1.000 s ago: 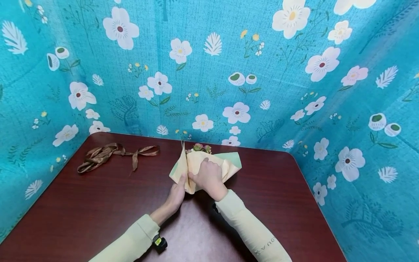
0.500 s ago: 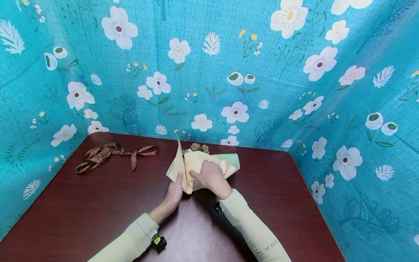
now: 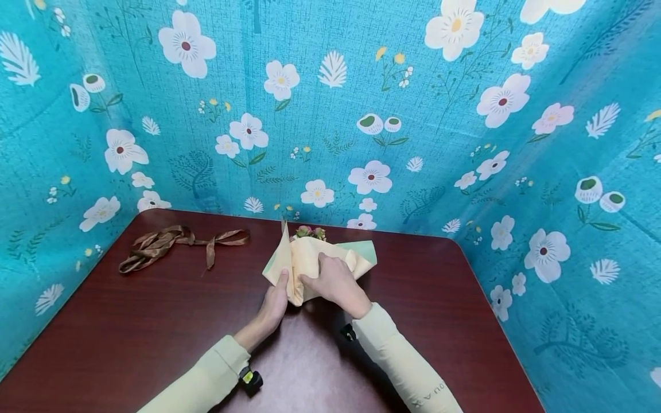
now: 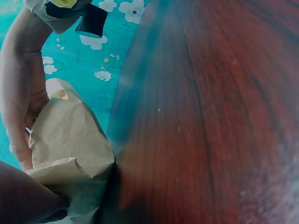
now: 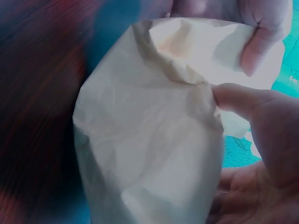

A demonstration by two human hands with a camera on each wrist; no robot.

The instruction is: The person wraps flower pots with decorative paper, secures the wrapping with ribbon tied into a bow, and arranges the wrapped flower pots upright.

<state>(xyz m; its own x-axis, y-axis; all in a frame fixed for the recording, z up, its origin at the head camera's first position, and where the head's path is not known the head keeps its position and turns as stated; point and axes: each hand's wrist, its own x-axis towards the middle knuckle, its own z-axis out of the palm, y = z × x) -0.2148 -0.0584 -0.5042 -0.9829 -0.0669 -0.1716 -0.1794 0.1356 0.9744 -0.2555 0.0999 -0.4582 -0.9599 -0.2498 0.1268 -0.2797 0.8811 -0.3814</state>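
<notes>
A bouquet of small dusky pink flowers (image 3: 303, 231) lies near the table's far edge, wrapped in cream wrapping paper (image 3: 306, 256) with a pale green inner side. My left hand (image 3: 275, 299) pinches the paper's lower left side, its thumb on top along the fold. From the right, my right hand (image 3: 338, 282) grips the front of the wrap, thumb towards the central crease. In the right wrist view, the right thumb (image 5: 238, 99) presses the creased paper edge, with the other fingers behind. The left wrist view shows both hands at the paper (image 4: 70, 135). The stems are hidden.
A brown ribbon (image 3: 160, 244) lies loosely bundled at the table's back left, one looped end trailing right. The dark red wooden table (image 3: 155, 332) ends at a blue floral cloth (image 3: 320, 143) behind and on both sides.
My right hand has shifted slightly right and down, its fingers drawn back over the paper. The left hand stays on the wrap's left side, its thumb moved slightly. The ribbon has not moved.
</notes>
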